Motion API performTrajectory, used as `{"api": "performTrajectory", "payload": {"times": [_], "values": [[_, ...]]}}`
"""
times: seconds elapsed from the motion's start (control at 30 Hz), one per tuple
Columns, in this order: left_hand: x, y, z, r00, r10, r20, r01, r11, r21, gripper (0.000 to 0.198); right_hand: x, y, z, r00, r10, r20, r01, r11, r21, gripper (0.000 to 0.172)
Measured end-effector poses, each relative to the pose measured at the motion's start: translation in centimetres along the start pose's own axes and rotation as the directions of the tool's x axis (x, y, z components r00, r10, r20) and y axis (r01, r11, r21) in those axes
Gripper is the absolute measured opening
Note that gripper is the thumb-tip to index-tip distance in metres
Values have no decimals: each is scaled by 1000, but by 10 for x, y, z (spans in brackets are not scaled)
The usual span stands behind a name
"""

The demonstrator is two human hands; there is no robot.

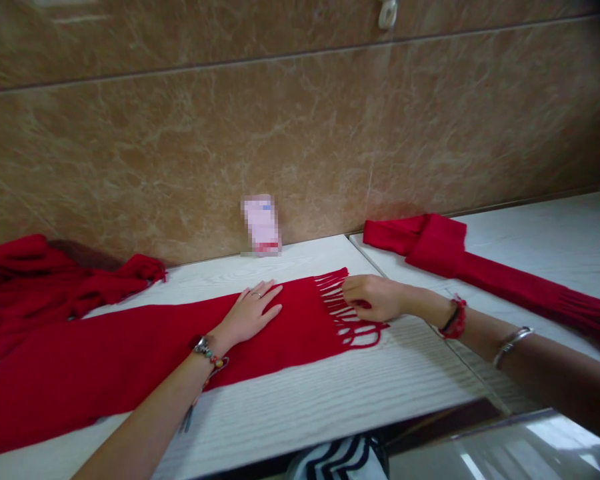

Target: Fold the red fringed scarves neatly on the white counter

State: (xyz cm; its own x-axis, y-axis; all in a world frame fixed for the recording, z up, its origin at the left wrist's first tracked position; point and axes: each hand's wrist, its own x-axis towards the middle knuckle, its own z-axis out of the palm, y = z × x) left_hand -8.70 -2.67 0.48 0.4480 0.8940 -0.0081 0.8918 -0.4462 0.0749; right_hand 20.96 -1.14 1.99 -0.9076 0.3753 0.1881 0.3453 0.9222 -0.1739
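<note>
A red scarf (pixel 145 350) lies spread flat, running from the left edge of the view to its fringed end near the middle. My left hand (pixel 253 310) rests flat on the scarf with fingers stretched out, a short way left of the fringe. At the fringed end, my right hand (pixel 375 297) is closed in a pinch over the fringe (pixel 337 307). The strands nearest its fingers are partly hidden behind the hand. Toward the front corner, several strands curl into loops beside it.
A second red scarf (pixel 430 250) lies folded over at the right, its fringe trailing to the edge. Bunched red fabric (pixel 25 287) sits at the far left. A blurred pinkish card-like item (pixel 263 223) leans on the brown tiled wall (pixel 180 153). The white tabletop (pixel 300 413) has a seam.
</note>
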Motion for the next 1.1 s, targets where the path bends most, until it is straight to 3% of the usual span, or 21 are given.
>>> {"api": "performTrajectory", "payload": {"times": [0.1,0.17,0.27,0.37,0.47,0.57,0.67,0.8,0.9,1.1], "values": [[0,0,0,1000,1,4,-1,1000,4,52,-9,-3,-8,990,62,-127,-57,997,43,17],[0,0,0,1000,2,-8,-2,1000,15,51,-8,-14,-10,982,40,-187,-17,992,123,16],[-2,3,-4,997,54,-53,-52,998,48,49,-2,-32,-7,988,-82,-131,109,971,212,15],[-4,6,-8,987,162,18,-163,986,43,47,-1,-35,-3,987,-152,-44,157,971,182,14],[-4,6,-9,981,166,99,-169,986,18,46,-7,-25,-4,995,-96,-11,97,990,104,17],[-3,6,-9,985,153,85,-155,988,14,46,-17,-14,-13,999,-15,38,13,999,38,21],[-4,6,-9,986,158,60,-159,987,12,45,-23,-14,-24,1000,18,-6,-18,1000,8,24],[-4,7,-9,985,167,46,-167,986,6,46,-16,-33,-23,992,-73,-106,83,992,91,12],[-3,6,-8,985,169,44,-170,985,2,46,-12,-41,-15,993,-116,18,113,985,128,10],[-3,5,-7,983,182,35,-182,983,0,46,-30,-20,-29,953,154,261,-181,980,80,18]]}}
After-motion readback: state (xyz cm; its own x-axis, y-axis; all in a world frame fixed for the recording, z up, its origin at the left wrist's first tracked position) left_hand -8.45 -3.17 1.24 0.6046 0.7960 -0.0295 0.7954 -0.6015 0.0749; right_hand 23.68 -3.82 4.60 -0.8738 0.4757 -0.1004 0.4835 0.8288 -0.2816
